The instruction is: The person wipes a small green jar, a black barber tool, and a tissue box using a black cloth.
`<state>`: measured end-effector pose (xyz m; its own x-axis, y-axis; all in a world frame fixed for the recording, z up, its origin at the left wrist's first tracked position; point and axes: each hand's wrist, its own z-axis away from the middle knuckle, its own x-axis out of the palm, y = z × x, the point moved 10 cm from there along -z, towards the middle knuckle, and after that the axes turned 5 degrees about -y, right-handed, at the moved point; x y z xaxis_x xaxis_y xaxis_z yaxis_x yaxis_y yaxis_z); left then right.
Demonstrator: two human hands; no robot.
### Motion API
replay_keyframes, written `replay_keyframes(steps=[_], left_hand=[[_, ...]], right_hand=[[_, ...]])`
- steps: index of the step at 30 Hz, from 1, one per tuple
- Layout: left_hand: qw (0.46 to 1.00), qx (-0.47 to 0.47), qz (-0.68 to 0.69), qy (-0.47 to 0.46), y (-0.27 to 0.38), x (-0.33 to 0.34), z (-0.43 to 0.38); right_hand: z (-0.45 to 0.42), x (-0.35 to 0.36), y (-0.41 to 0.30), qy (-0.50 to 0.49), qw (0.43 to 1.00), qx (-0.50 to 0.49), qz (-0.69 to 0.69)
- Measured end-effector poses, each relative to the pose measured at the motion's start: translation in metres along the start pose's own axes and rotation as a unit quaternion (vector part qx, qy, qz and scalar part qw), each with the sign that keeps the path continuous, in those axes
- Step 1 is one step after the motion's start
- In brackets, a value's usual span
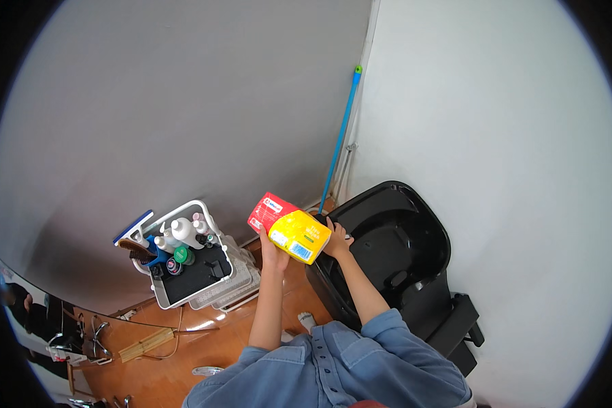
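Note:
A red and yellow plastic pack of facial tissues (pixel 295 224), bearing writing and a printed code, is tilted in front of me. My left hand (pixel 274 255) grips it by the lower left side, thumb over the edge. My right hand (pixel 338 239) is at the pack's right end, over the near rim of a black shampoo basin (pixel 423 229). The pack hides part of that hand, and a small shiny piece shows by its fingertips. Whether it holds the pack or a fitting on the basin, I cannot tell.
Left stands a white trolley (pixel 166 301) with several bottles (pixel 184 232), a green-lidded jar (pixel 183 255), hairbrushes (pixel 136 251) and a squeegee (pixel 133 227). A blue pole (pixel 342 137) leans in the corner. A mirror (pixel 35 306) and wooden piece (pixel 147 345) are lower left.

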<state>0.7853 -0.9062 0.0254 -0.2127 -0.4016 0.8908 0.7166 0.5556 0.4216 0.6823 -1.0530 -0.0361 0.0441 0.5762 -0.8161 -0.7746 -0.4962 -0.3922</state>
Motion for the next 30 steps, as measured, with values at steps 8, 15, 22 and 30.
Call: replay_keyframes(steps=[8, 15, 22, 30], left_hand=[[0.998, 0.059, -0.02, 0.012, 0.033, -0.001, 0.007], [0.994, 0.105, -0.003, -0.002, 0.063, 0.001, 0.028], [0.973, 0.221, -0.028, 0.054, 0.133, -0.026, 0.084], [0.917, 0.368, -0.056, 0.143, 0.213, -0.065, 0.18]], right_hand=[[0.016, -0.018, 0.019, 0.068, 0.989, -0.015, -0.13], [0.037, -0.068, -0.03, 0.242, 0.886, -0.217, -0.33], [0.066, 0.004, -0.14, -0.182, 0.873, -0.13, -0.434], [0.146, 0.133, -0.25, -0.64, 0.668, -0.121, -0.36]])
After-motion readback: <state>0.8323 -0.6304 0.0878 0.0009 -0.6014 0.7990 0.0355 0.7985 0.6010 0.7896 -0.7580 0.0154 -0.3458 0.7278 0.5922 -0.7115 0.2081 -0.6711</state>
